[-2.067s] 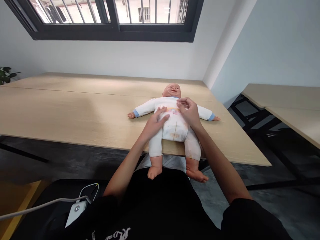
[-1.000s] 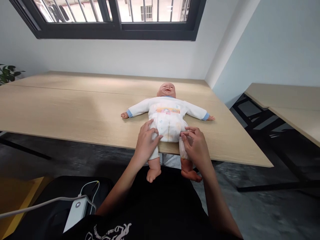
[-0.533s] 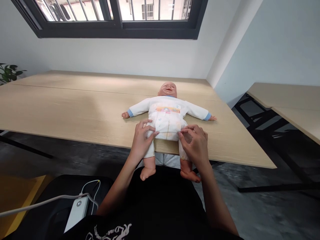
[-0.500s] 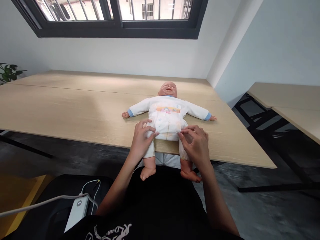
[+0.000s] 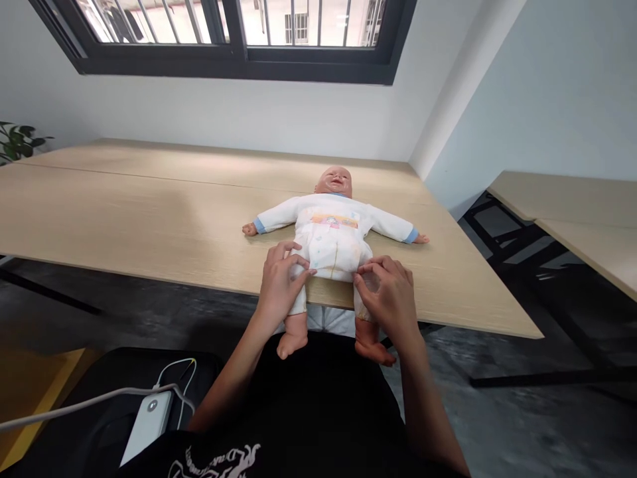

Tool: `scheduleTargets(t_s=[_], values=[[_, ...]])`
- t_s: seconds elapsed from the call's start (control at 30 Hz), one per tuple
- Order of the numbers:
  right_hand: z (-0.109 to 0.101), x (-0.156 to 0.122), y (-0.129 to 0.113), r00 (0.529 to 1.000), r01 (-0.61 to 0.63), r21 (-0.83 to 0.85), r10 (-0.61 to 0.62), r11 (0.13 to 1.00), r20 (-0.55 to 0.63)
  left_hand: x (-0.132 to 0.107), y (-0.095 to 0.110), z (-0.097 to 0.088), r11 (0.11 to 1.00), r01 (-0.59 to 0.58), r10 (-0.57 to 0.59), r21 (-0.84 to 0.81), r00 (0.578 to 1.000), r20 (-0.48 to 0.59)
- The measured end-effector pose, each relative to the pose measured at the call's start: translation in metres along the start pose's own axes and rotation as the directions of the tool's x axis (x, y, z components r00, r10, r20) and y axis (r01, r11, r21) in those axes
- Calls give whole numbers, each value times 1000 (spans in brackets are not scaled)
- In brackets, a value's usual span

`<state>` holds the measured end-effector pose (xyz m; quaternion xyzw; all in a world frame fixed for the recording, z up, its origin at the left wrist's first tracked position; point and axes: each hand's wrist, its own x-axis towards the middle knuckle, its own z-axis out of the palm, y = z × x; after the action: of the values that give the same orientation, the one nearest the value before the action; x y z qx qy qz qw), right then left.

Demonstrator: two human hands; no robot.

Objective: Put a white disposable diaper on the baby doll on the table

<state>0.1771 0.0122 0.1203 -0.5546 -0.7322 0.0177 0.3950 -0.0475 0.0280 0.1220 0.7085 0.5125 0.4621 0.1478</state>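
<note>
Two pinch grips: left hand and right hand hold the diaper at opposite leg edges, presumably keeping it even; layer gripped unclear. Doll lies face-up on table, feet overhanging, leaving both sides reachable.

1. Broad free room lies on the tabletop left of the doll.
2. The doll's outstretched arms block a low sideways sweep; there is room above them.
3. A gap opens between its legs, flanked by the left hand and right hand at the diaper.
4. Behind its head, a short strip ends at the wall.
5. On the right, a narrower strip ends at the tabletop's side edge.
</note>
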Motion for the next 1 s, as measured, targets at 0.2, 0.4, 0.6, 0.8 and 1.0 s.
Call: scheduleTargets(t_s=[0.2,0.4,0.6,0.8,1.0], values=[[-2,20,24,961,-233,523,276,820,-4,4,-2,-5,998,31,-27,-50,997,68],[18,60,36,824,-522,782,439,342,358,29,-17,5,700,304,-360,-646,932,49],[28,89,30,691,-686,727,345,36,635,74,-38,21,234,507,-586,-829,755,296],[45,108,48,692,-713,701,178,21,699,92,-37,36,185,618,-406,-764,756,513],[48,110,44,686,-726,676,73,125,724,86,-34,33,413,479,-220,-775,878,426]])
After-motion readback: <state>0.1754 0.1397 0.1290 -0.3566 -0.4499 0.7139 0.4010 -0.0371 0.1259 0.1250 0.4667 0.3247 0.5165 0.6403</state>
